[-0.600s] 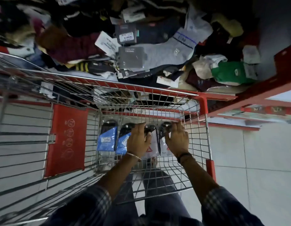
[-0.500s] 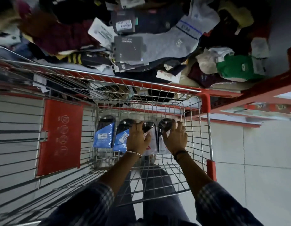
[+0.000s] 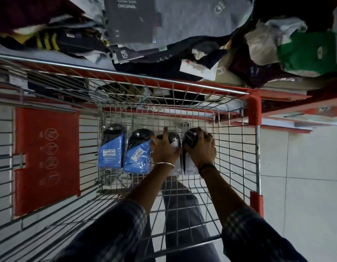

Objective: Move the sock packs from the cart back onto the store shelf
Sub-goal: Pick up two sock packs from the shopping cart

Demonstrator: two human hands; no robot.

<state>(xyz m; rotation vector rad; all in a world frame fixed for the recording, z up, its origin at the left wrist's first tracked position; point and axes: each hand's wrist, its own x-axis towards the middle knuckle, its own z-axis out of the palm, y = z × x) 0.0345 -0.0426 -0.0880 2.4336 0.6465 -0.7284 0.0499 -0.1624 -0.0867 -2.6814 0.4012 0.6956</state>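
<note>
Several sock packs lie side by side on the floor of the wire cart (image 3: 237, 148). Two have blue card sleeves: one at the left (image 3: 111, 152), one beside it (image 3: 138, 157). My left hand (image 3: 164, 148) lies on a white-carded pack (image 3: 173, 140), fingers spread over its dark top. My right hand (image 3: 200, 150) is curled around the rightmost white-carded pack (image 3: 190, 140), which stands tilted on its edge. The store shelf (image 3: 286, 95), red-edged, runs above the cart and is heaped with loose socks.
A red plastic child-seat flap (image 3: 46, 159) hangs on the cart's left wall. Red corner bumpers (image 3: 254, 108) mark the cart's right side. A green sock bundle (image 3: 311, 53) and a grey boxed pack (image 3: 130, 19) lie in the shelf pile. Pale floor tiles (image 3: 300, 167) extend to the right.
The camera has come closer to the cart floor. My right hand has closed around the rightmost pack and tipped it up on edge; my left hand stays on its pack.
</note>
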